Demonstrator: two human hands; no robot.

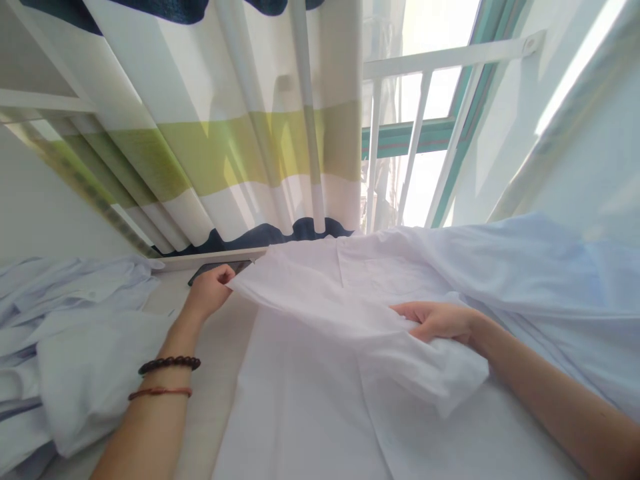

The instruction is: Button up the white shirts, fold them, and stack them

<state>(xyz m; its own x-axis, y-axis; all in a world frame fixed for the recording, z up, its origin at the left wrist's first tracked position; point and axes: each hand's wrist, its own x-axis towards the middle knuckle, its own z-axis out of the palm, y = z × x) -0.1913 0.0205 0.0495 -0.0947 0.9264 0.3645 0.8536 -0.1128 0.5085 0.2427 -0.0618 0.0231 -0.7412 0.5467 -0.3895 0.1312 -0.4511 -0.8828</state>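
A white garment (320,393), thin like a shirt or light coat, lies spread over the bed in front of me. My left hand (211,290) is closed on a corner of its cloth at the left and pulls that part out taut. Dark beads and a reddish band circle the left wrist. Over the middle of the garment, my right hand (440,321) pinches a loose fold, thumb and fingers partly hidden by cloth. A pocket-like outline (387,273) shows on the fabric beyond the right hand.
Crumpled white clothes (85,360) lie at the left. A dark flat phone-like object (242,267) rests behind my left hand by the bed edge. Beyond hang a striped curtain (240,147) and a white bed rail (425,80) before a window. Pale fabric (585,160) hangs at right.
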